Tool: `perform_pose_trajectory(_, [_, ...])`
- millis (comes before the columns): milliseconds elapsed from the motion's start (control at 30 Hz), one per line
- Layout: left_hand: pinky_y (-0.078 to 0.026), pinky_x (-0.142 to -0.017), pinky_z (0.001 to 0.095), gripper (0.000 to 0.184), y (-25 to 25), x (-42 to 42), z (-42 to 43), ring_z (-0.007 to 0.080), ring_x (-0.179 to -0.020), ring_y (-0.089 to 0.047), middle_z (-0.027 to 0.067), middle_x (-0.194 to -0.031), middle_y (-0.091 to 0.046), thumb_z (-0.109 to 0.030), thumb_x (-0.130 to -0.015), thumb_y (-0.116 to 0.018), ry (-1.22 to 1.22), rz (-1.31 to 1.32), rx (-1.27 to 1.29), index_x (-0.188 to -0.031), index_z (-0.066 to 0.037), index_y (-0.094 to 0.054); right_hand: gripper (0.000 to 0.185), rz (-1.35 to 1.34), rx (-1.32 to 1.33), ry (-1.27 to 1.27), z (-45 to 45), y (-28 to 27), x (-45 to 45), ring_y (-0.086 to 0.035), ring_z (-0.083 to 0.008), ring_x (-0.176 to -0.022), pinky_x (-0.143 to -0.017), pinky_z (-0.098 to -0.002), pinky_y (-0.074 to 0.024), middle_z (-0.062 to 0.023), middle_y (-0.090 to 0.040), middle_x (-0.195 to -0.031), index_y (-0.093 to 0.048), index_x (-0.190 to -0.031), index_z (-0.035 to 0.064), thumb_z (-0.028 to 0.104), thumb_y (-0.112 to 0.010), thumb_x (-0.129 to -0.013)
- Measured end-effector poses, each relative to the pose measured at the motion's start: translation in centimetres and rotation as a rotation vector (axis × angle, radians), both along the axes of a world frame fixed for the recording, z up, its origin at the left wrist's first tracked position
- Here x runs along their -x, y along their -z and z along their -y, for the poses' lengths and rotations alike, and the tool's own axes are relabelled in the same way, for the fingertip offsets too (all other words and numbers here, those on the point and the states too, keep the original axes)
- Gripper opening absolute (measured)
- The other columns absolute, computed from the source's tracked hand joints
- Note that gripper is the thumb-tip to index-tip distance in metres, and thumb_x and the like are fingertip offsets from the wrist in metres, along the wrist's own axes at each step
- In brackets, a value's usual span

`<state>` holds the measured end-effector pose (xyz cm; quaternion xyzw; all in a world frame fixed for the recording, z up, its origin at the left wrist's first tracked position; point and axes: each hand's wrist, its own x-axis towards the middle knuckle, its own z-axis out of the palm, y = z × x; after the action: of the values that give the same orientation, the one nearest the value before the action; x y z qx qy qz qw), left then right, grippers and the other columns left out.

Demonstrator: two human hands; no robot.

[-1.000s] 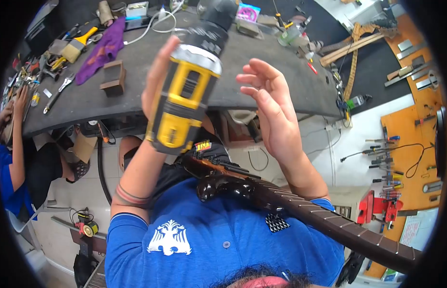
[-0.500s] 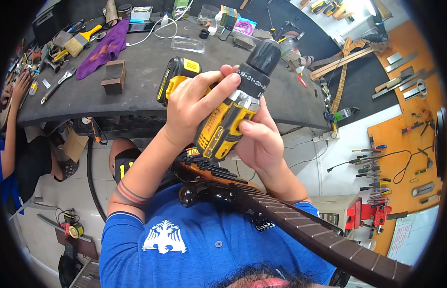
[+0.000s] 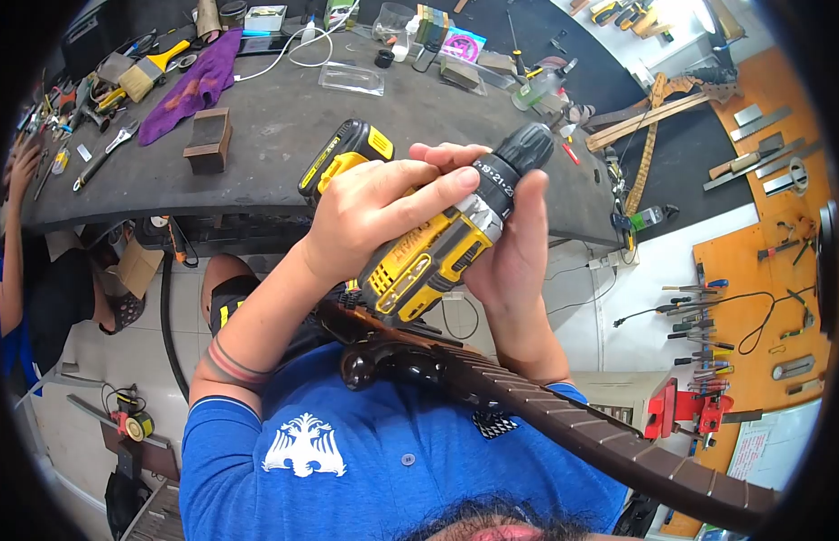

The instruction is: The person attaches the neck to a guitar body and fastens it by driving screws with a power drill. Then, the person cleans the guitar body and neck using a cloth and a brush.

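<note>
Here, the left hand [image 3: 361, 212] is closed around the handle of the drill [image 3: 428, 266], its thumb side lying along the body towards the collar. The right hand [image 3: 510, 257] is cupped on the right of the drill, its thumb raised close beside the chuck [image 3: 528, 147]; most of its fingers are hidden behind the tool, so how far they curl, or whether they grip, cannot be told. The drill is held up in front of the chest, between the near edge of the bench [image 3: 280, 153] and the guitar [image 3: 600, 428], with the chuck towards the far right and the battery [image 3: 347, 155] towards the far left. The guitar lies across the blue shirt [image 3: 347, 415], its fretted neck running to the near right. On the bench's left side are a block [image 3: 209, 140], a purple cloth [image 3: 192, 90], a brush [image 3: 145, 77] and a wrench [image 3: 106, 158]; a plastic tray [image 3: 352, 79] lies towards the far middle, near a white cable [image 3: 298, 59]. At the far left, another person's hand [image 3: 25, 162] is near small tools. On the right, a red vice [image 3: 685, 406] stands near a wooden panel [image 3: 753, 261] hung with tools.
</note>
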<state>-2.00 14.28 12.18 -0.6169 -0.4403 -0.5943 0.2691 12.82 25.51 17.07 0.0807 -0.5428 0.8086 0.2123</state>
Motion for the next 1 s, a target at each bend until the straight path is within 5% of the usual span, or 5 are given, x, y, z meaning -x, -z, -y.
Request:
perform_pose_trajectory(367, [-0.058,-0.109,0.0391,0.079,-1.7,-1.7,-0.7,0.0278,-0.127,-0.074,0.0168,-0.146,-0.072,-0.006,-0.096,-0.078,0.606,0.509,0.204,-0.169,-0.013,-0.05,0.068,-0.224,0.019,0.036,-0.7,-0.3,0.7,-0.04,-0.0334,-0.163,-0.129,-0.0528,-0.0412,-0.0236,-0.054,-0.165,-0.058,-0.145,0.0062,0.065,-0.058,-0.111])
perform_pose_trajectory(600, [-0.063,-0.077,0.0367,0.046,-1.9,1.1,0.7,0.0241,-0.091,-0.073,0.0077,-0.121,-0.061,-0.01,-0.087,-0.086,-0.024,-0.205,0.158,-0.128,-0.032,-0.084,0.075,-0.152,0.029,-0.107,-0.6,-0.2,0.3,-0.035,-0.0405,-0.165,-0.133,-0.054,-0.0324,-0.0286,-0.03,-0.18,-0.059,-0.153,0.0008,0.062,-0.062,-0.109])
perform_pose_trajectory(700, [-0.062,-0.076,0.0353,0.066,-1.9,1.2,-0.4,0.0201,-0.09,-0.067,0.0073,-0.122,-0.049,0.002,-0.087,-0.084,-0.056,-0.084,0.15,-0.147,-0.021,-0.071,0.061,-0.084,0.184,-0.044,-0.7,-0.1,0.3,-0.033,-0.038,-0.167,-0.136,-0.0535,-0.0272,-0.0274,-0.03,-0.181,-0.071,-0.14,0.0003,0.052,-0.065,-0.108])
perform_pose_trajectory(800, [-0.062,-0.092,0.0389,0.109,-1.3,0.9,-1.9,0.0229,-0.101,-0.069,0.0062,-0.124,-0.054,-0.006,-0.079,-0.088,0.243,0.209,0.219,-0.175,-0.023,-0.039,0.057,-0.156,0.151,0.04,-1.9,0.8,0.4,-0.033,-0.0366,-0.167,-0.137,-0.0533,-0.0257,-0.026,-0.032,-0.18,-0.072,-0.138,0.0037,0.051,-0.067,-0.107])
perform_pose_trajectory(1000, [-0.049,-0.119,0.0425,0.113,0.3,0.2,-4.0,0.0263,-0.145,-0.056,0.0115,-0.171,-0.043,-0.004,-0.07,-0.089,0.888,0.56,0.32,-0.172,-0.01,-0.041,0.062,-0.362,-0.388,0.122,-2.5,-0.4,0.9,-0.006,-0.0414,-0.173,-0.14,-0.0572,-0.013,-0.0232,-0.018,-0.185,-0.065,-0.153,0.0171,0.057,-0.068,-0.106])
